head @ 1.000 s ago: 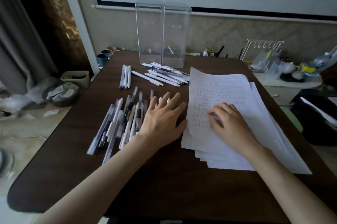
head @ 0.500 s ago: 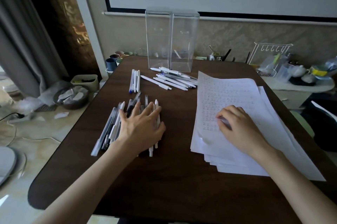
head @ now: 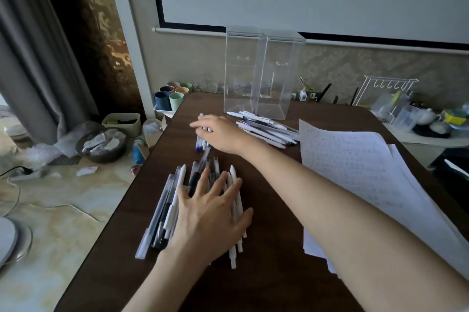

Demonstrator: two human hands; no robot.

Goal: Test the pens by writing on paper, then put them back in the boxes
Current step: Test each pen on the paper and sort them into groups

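Two clear boxes [head: 262, 73] stand at the tabletop's far edge. The left hand [head: 210, 217] lies flat and wide on the near pen pile [head: 165, 210]; the right hand [head: 220, 133], fingers loose, touches three pens [head: 201, 145].

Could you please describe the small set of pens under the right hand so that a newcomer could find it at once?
Start at the two clear boxes at the table's far edge. Just in front of them and to the left, the right hand lies over three white pens side by side. Unlike the fanned pile beside them, they lie parallel, one showing a blue tip.
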